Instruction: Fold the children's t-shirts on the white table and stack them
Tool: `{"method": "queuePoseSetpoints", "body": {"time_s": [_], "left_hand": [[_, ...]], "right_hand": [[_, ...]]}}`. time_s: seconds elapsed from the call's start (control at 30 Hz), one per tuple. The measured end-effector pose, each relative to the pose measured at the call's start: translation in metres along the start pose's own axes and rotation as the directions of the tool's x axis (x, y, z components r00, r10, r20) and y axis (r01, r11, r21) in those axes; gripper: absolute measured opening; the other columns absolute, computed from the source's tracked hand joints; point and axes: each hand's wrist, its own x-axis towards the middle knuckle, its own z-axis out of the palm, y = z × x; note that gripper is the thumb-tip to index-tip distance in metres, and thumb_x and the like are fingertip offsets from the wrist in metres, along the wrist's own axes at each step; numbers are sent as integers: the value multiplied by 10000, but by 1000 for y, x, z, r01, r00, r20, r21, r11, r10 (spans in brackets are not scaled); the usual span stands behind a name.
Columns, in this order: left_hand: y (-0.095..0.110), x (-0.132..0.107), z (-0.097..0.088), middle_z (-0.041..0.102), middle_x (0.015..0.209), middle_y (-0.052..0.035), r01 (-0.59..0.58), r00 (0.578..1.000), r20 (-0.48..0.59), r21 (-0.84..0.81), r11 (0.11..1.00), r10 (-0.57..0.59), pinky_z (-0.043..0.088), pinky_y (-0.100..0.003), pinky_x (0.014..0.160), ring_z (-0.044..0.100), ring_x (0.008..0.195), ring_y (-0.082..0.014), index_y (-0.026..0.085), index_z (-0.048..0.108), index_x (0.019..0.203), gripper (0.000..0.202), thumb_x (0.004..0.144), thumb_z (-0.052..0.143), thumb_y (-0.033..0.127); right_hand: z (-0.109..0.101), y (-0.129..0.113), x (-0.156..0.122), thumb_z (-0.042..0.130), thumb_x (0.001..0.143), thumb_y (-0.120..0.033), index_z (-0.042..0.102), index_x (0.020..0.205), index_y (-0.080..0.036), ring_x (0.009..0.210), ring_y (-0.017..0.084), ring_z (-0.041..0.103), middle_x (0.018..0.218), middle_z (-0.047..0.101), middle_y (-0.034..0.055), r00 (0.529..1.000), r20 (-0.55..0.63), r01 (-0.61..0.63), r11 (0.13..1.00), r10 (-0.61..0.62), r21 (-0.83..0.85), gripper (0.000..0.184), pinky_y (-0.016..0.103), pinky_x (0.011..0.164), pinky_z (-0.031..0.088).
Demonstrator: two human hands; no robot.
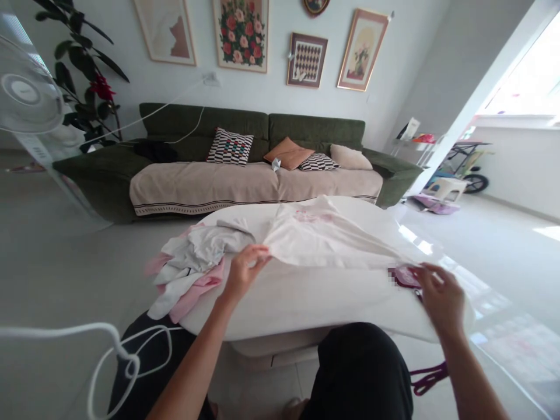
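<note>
A white shirt (315,236) with a faint pink print is stretched out over the white table (297,300). My left hand (245,268) pinches its near left corner between thumb and fingers. At the opposite corner, my right hand (440,291) has its fingers closed on the cloth, pulling that edge taut. Under and beside the right hand lies a pink and dark red item (406,276), partly hidden, its kind unclear. To the left of my left hand sits a crumpled pile of white and pink clothes (196,256), hanging over the table's edge.
Beyond the table stands a green sofa (315,131) with a beige cover and cushions. A white fan (28,87) stands at the far left. White cable (118,344) loops over my left leg. A purple strap (429,376) hangs below the table at right.
</note>
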Motion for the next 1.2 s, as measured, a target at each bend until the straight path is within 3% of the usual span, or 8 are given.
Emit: {"method": "queuePoseSetpoints", "body": {"time_s": [0.07, 0.13, 0.2, 0.4, 0.53, 0.67, 1.0, 1.2], "left_hand": [[-25, -43, 18, 627, 949, -51, 73, 983, 159, 96, 993, -87, 449, -304, 837, 575, 913, -163, 216, 662, 876, 163, 813, 511, 225], [-45, -75, 28, 625, 956, -42, 93, 950, 277, 186, 978, -143, 460, -303, 826, 575, 908, -159, 225, 662, 882, 205, 804, 486, 156], [-57, -94, 33, 634, 948, -32, 67, 918, 366, 244, 968, -156, 464, -312, 832, 575, 909, -161, 230, 657, 898, 262, 779, 471, 89], [-64, -107, 28, 629, 1010, -32, 3, 921, 372, 292, 957, -117, 456, -337, 883, 563, 965, -167, 227, 615, 939, 295, 777, 432, 61], [-65, -105, 25, 616, 993, -38, -78, 932, 360, 297, 952, -36, 473, -319, 851, 565, 948, -163, 217, 615, 874, 216, 826, 425, 125], [-65, -102, 21, 624, 883, -40, -139, 944, 330, 352, 926, 16, 483, -317, 792, 575, 850, -162, 194, 613, 861, 184, 845, 435, 149], [-60, -105, 7, 629, 820, -30, -129, 942, 333, 475, 870, -43, 474, -287, 719, 581, 781, -163, 198, 618, 840, 194, 856, 426, 181], [-65, -108, -6, 632, 898, -36, -43, 957, 280, 393, 919, -75, 475, -271, 743, 599, 822, -158, 206, 619, 887, 215, 866, 405, 217]], "right_hand": [[10, 38, -25, 546, 692, -415, 637, 869, -157, 639, 189, 628, 818, 620, 77, 971, 205, -112, 992, 121, -56, 326, 338, 623, 510], [18, 64, -46, 553, 673, -420, 625, 870, -150, 614, 191, 626, 702, 617, 51, 894, 369, -270, 963, 255, -11, 342, 321, 578, 511], [25, 77, -61, 580, 649, -409, 610, 868, -148, 615, 188, 627, 638, 614, 32, 815, 448, -434, 899, 367, 53, 342, 296, 560, 510], [36, 88, -70, 692, 570, -352, 595, 791, -159, 609, 138, 593, 664, 606, 3, 676, 394, -729, 645, 623, 231, 310, 240, 601, 520], [44, 94, -65, 697, 547, -215, 555, 816, -177, 531, 123, 575, 594, 581, -29, 612, 357, -789, 571, 705, 225, 307, 232, 548, 520], [48, 94, -61, 673, 532, -114, 571, 778, -154, 506, 112, 578, 578, 599, -12, 547, 418, -835, 510, 725, 206, 268, 211, 522, 513], [43, 78, -53, 724, 534, -174, 592, 585, -157, 349, 55, 444, 434, 520, -45, 544, 437, -835, 511, 716, 201, 143, 152, 348, 393], [47, 65, -40, 689, 550, -161, 604, 625, -177, 494, 93, 554, 553, 589, -16, 627, 455, -778, 539, 633, 322, 115, 181, 499, 505]]}}
